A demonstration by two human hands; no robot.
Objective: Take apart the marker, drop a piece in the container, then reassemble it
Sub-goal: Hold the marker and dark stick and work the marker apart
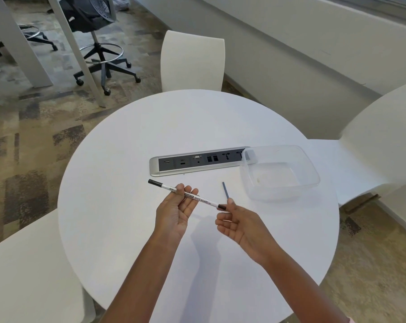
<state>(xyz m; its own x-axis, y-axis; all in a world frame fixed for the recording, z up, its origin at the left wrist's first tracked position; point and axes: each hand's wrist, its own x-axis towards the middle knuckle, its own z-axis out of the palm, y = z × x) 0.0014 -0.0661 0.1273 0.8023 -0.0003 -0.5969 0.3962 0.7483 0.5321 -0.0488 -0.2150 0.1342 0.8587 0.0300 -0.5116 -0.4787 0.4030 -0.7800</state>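
A slim white whiteboard marker (204, 199) with black ends is held level above the round white table (132, 145). My left hand (176, 210) pinches its barrel between thumb and fingers, palm up. My right hand (238, 223) pinches a thin grey rod (225, 191) that sticks up and away, close to the marker's near black end. A clear plastic container (311, 173) sits on the table to the right of both hands; nothing is visible inside it.
A silver and grey socket strip (185, 163) is set into the table beyond the hands, its right end under the container. White chairs stand at the far side (192, 59), right (379, 141) and near left (31, 271). A black office chair (97, 43) is on the carpet.
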